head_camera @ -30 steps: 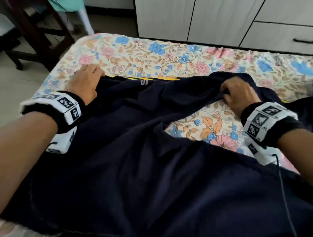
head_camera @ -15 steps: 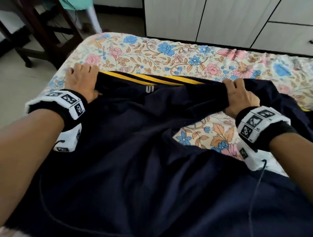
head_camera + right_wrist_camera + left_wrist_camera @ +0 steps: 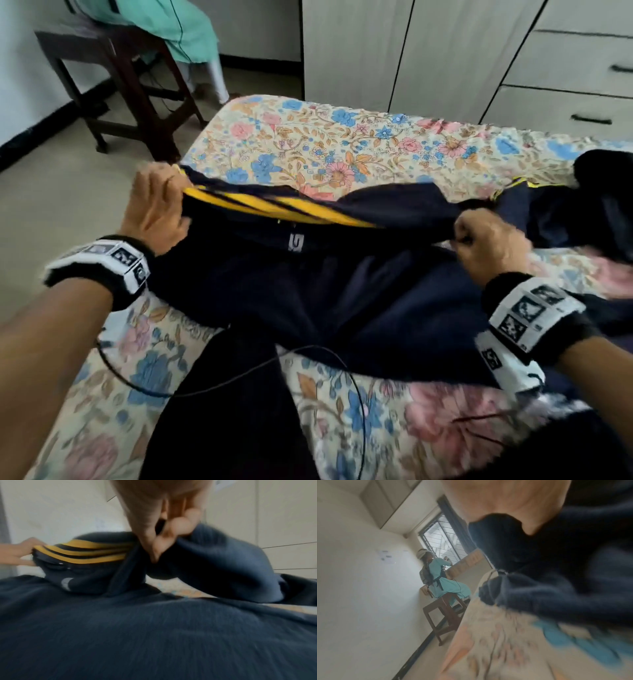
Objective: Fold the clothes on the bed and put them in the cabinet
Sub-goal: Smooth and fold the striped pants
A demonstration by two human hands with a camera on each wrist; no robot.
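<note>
Folding step: we are mid-fold on the navy garment (image 3: 308,294), one striped edge raised off the bed (image 3: 342,144), the rest lying on the floral sheet.
Left hand: our left hand (image 3: 154,209) grips the garment's far-left corner, fingers curled over the yellow stripes (image 3: 274,205).
Right hand: our right hand (image 3: 486,243) pinches the same raised edge further right, fingers bunched tight on the cloth; the right wrist view confirms the pinch.
Garment position: it lies across the middle of the bed; a second dark heap (image 3: 603,192) sits at the bed's far-right side, whether it is the same piece or another we cannot tell.
Cabinet: the cabinet (image 3: 445,51) stands just beyond the bed's far side, doors closed.
Progress: we judge this early, nothing is folded flat yet and nothing is stored.
Next move: probably we carry the held edge over the body of the garment, keep both corners level, then smooth it.
Risk: the cable (image 3: 239,377) lying on the bed's near part could snag.
</note>
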